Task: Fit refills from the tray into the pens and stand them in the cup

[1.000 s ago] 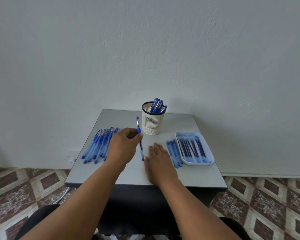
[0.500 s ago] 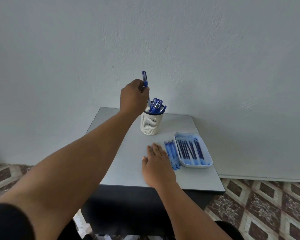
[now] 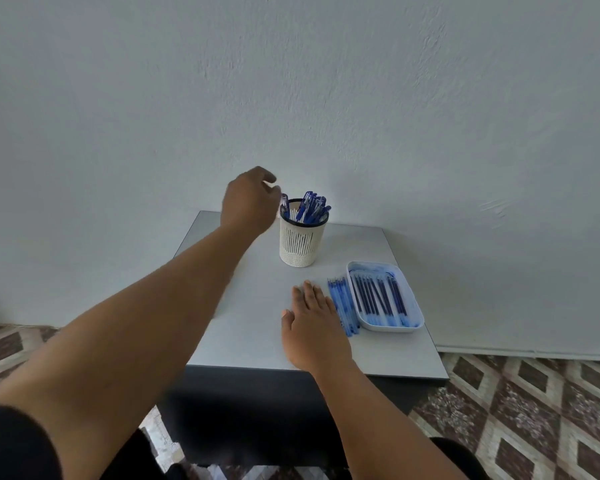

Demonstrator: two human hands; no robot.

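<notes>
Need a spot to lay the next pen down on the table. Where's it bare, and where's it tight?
Bare tabletop lies between the left arm and the right hand, running up to the cup. Another bare strip sits behind the tray, right of the cup. It is crowded between right hand and tray, where the loose refills lie. The table's left side is hidden by the left arm.

The cup (image 3: 302, 239) stands on the table (image 3: 257, 299), pens (image 3: 311, 206) upright inside. The left hand (image 3: 248, 202) hovers just left of its rim beside one pen (image 3: 284, 203); the right hand (image 3: 314, 327) lies flat nearer the person, with the tray (image 3: 414, 320) of refills (image 3: 378, 294) to the cup's right
</notes>
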